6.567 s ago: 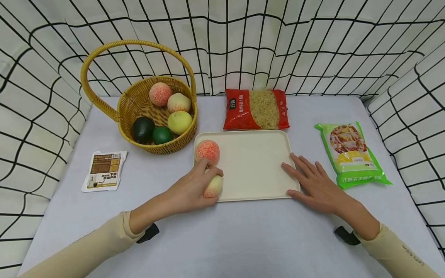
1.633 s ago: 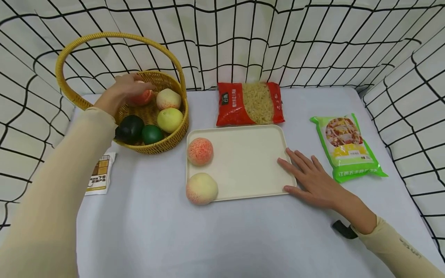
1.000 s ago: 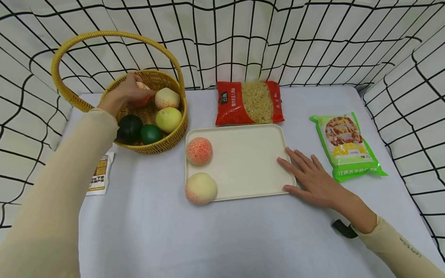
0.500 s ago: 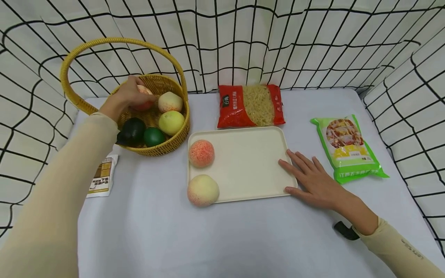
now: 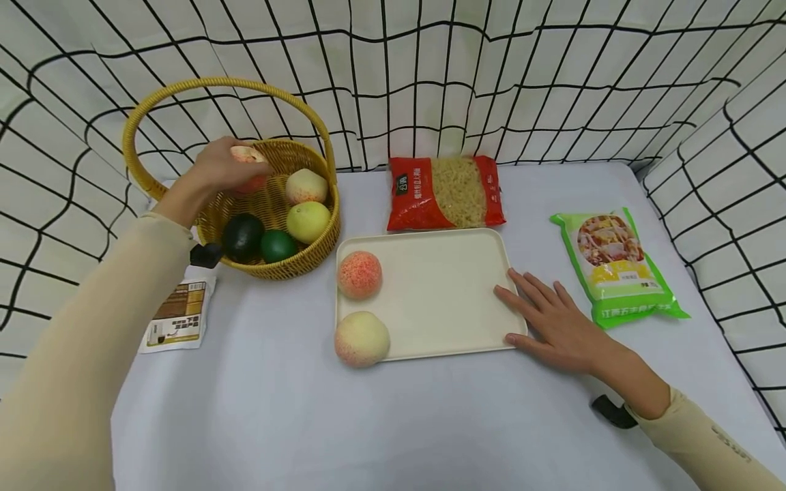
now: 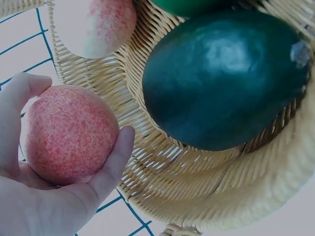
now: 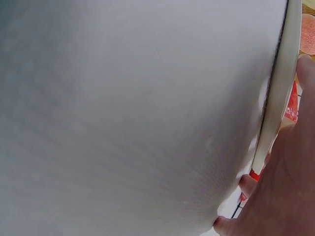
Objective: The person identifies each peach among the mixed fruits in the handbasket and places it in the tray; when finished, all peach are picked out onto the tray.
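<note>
My left hand grips a pinkish-red peach over the back left of the yellow wicker basket, thumb and fingers curled round its sides. Below it in the basket lie a dark green avocado-like fruit, a smaller green fruit, a yellow-green lemon-like fruit and a pale peach. On the left part of the cream tray sit a red peach and, at the front left corner, a pale peach. My right hand rests with spread fingers on the tray's right edge.
Behind the tray lies a red pasta bag; a green food bag lies to the right. A small white-and-brown packet sits under the left forearm. The basket's tall handle arches above it, and black netting surrounds the table.
My left hand has let go of the pale peach on the tray, reached into the basket and gripped a red peach, now raised slightly. The right hand has stayed on the tray edge.
</note>
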`<state>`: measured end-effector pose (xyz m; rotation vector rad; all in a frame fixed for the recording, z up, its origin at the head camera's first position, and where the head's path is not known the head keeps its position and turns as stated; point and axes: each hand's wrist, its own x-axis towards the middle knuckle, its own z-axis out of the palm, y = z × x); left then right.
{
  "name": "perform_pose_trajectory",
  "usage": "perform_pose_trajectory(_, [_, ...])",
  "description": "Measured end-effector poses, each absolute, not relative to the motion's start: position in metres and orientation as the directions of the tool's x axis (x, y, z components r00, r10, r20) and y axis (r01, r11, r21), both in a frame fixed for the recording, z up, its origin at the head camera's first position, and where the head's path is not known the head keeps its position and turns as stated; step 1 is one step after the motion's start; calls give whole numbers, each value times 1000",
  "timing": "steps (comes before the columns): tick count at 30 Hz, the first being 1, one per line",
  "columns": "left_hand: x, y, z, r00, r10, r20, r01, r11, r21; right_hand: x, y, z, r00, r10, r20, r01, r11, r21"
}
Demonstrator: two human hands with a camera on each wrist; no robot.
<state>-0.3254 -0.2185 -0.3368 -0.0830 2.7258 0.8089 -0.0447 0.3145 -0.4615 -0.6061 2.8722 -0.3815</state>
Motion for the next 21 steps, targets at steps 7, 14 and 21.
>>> perform_pose_trajectory(7, [-309, -217, -330, -958, 64, -281, -111, 818, 565, -44, 314, -461, -900, -415, -132, -365, 885, -289])
perform_pose_trajectory(14, [-292, -209, -323, -953, 128, -276, -73, 784, 616, -43, 314, -461, -900, -414, -135, -364, 886, -287])
perform_pose_trajectory(21, [-280, -207, -321, -955, 169, -242, -26, 768, 640, -43, 313, -460, -900, -415, -134, -365, 885, -287])
